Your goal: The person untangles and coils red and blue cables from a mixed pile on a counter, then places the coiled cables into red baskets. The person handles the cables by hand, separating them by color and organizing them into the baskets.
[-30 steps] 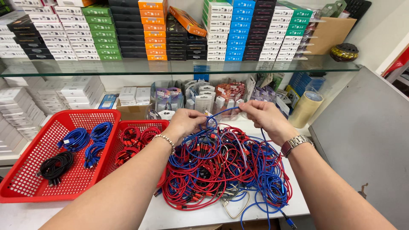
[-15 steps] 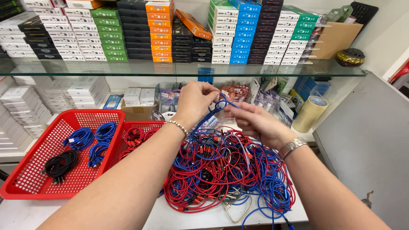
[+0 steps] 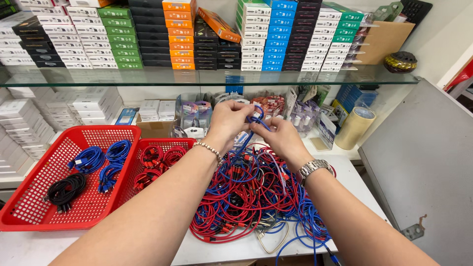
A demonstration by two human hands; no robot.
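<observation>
Both hands meet above a loose heap [image 3: 256, 197] of thin red and blue cords sprawled on the white table [image 3: 354, 182]. The left hand [image 3: 227, 123], beaded bracelet at the wrist, and the right hand [image 3: 278, 137], metal watch below it, pinch a blue cable [image 3: 257, 118] between closed fingers, raised over the heap. To the left sit two red plastic mesh baskets [image 3: 29, 197]: one holds three coiled blue bundles [image 3: 106, 160] and one black bundle [image 3: 64, 189], the other red coils [image 3: 157, 160]. A tape roll [image 3: 355, 128] stands at the right.
</observation>
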